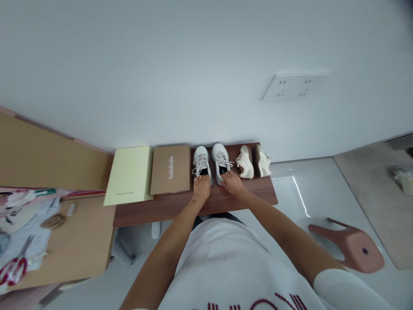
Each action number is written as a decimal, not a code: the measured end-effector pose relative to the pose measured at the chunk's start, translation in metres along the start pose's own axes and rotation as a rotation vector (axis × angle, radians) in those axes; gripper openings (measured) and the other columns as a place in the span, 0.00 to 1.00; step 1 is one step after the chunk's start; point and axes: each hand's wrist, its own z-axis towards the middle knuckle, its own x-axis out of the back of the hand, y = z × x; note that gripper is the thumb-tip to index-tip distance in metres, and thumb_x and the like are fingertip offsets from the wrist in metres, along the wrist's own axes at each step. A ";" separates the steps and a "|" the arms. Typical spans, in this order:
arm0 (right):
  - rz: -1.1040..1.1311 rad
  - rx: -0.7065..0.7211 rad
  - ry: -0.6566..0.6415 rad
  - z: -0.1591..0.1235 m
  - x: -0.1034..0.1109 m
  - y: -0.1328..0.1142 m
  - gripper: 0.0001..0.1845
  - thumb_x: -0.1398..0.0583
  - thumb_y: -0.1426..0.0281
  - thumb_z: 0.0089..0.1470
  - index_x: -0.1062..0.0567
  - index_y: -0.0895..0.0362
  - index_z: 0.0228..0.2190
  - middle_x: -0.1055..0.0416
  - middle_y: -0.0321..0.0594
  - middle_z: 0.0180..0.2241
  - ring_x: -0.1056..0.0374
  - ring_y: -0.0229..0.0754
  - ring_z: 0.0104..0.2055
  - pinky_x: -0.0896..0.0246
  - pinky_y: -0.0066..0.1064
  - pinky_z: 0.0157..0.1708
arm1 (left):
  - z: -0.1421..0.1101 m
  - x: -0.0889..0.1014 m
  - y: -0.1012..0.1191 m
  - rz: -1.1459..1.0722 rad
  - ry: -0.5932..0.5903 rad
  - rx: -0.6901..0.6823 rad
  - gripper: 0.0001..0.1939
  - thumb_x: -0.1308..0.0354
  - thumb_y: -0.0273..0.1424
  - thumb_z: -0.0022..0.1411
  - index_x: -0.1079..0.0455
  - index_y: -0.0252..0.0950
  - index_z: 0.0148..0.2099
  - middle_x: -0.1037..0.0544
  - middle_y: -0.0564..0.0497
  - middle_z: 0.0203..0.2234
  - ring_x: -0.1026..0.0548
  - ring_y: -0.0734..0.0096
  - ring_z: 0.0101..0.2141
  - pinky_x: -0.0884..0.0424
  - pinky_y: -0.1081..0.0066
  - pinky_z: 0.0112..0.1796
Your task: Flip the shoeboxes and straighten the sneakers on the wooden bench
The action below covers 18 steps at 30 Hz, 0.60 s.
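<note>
Two white lace-up sneakers stand side by side on a narrow brown wooden table (pixel 180 209), toes toward the wall. My left hand (pixel 201 187) grips the heel of the left sneaker (pixel 201 158), fingers curled over its opening. The heel of the right sneaker (pixel 220 155) is in my right hand (pixel 231 181), with the fingers bent into the collar. Both sneakers rest on the tabletop. To their right is a cream pair with brown soles: one shoe (pixel 245 162) and its tilted mate (pixel 263 161), whose sole faces left. Nothing touches that pair.
A brown shoebox (pixel 171 172) and a pale yellow box (pixel 129 174) sit left of the sneakers. Farther left, a cardboard-coloured surface (pixel 80 241) holds red-handled scissors (pixel 16 265) and papers. A pink stool (pixel 358 249) lies on the floor at right. A socket plate (pixel 295 87) is on the wall.
</note>
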 end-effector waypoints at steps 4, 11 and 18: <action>0.017 -0.006 -0.014 0.004 -0.005 -0.004 0.11 0.42 0.66 0.65 0.23 0.59 0.42 0.25 0.53 0.45 0.36 0.53 0.52 0.42 0.36 0.44 | 0.001 -0.002 -0.002 -0.003 0.004 0.004 0.13 0.51 0.24 0.68 0.28 0.32 0.50 0.21 0.37 0.43 0.27 0.53 0.50 0.39 0.57 0.52; 0.008 -0.007 -0.004 0.006 -0.012 -0.005 0.10 0.41 0.67 0.64 0.23 0.58 0.41 0.24 0.52 0.45 0.36 0.53 0.52 0.40 0.36 0.45 | 0.005 -0.004 0.001 0.011 -0.001 0.026 0.14 0.53 0.24 0.68 0.28 0.32 0.49 0.20 0.37 0.42 0.27 0.54 0.50 0.40 0.58 0.52; 0.071 -0.051 0.020 0.005 -0.011 -0.007 0.12 0.37 0.65 0.61 0.23 0.59 0.43 0.25 0.52 0.47 0.35 0.54 0.52 0.39 0.38 0.48 | -0.001 -0.002 0.001 -0.004 0.005 0.051 0.15 0.53 0.24 0.68 0.27 0.31 0.51 0.20 0.36 0.42 0.27 0.52 0.50 0.39 0.57 0.53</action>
